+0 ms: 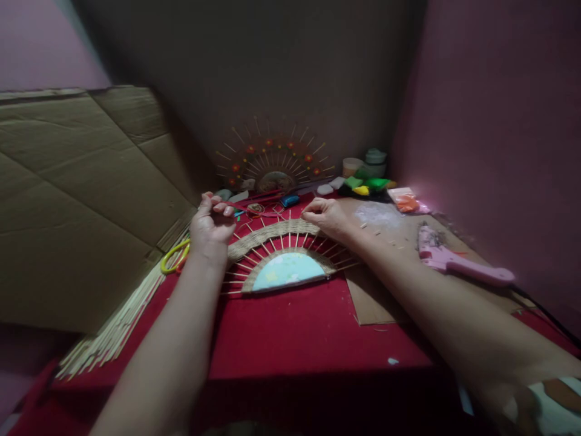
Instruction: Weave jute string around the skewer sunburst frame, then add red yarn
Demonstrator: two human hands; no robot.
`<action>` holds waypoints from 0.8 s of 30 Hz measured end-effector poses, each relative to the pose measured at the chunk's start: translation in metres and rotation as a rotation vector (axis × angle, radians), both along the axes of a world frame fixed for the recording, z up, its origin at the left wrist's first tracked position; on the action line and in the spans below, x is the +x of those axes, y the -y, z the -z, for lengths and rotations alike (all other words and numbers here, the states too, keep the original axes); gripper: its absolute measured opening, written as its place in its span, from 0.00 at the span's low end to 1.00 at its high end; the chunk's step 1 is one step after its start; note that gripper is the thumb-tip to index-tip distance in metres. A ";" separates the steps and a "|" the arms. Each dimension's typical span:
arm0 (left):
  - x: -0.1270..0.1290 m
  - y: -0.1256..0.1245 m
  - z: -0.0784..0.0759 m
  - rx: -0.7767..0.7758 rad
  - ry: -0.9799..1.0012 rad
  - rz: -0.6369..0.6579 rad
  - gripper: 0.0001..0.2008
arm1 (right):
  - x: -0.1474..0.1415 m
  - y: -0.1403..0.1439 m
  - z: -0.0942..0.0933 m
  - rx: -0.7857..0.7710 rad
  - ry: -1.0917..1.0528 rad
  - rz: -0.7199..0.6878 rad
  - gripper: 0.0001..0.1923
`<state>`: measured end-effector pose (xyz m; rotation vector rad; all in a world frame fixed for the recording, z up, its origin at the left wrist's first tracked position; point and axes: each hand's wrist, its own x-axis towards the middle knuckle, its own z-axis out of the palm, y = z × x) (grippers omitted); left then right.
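Observation:
A half-round fan of thin sticks [233,282] lies on the table, with a woven straw band [261,238] across the sticks and a pale blue half-disc [290,270] at its base. My left hand [212,223] is raised over the fan's left side, fingers curled around a thin red strand [236,208] that runs rightward behind the fan. At the band's upper right edge, my right hand [327,217] is closed in a pinch beside the stick tips. What lies between those fingertips is too small to make out.
A pink glue gun [472,267] rests on a cardboard sheet [376,303] at right. Yellow-handled scissors [175,255] and a bundle of sticks [113,333] are at left, by a big cardboard panel [86,206]. Behind stands a flower-decorated stick fan [276,158], near coloured packets [363,189].

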<state>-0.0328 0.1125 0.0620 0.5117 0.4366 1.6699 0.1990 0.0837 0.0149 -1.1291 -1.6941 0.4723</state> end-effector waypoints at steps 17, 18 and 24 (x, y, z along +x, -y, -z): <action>0.029 -0.001 0.024 -0.244 -0.215 0.072 0.10 | 0.015 0.016 -0.051 0.352 -0.191 0.241 0.08; 0.032 0.000 0.026 -0.244 -0.227 0.098 0.10 | 0.014 0.015 -0.057 0.346 -0.192 0.227 0.08; 0.044 0.011 0.028 -0.221 -0.260 0.213 0.08 | -0.001 0.018 -0.096 0.414 -0.144 0.139 0.08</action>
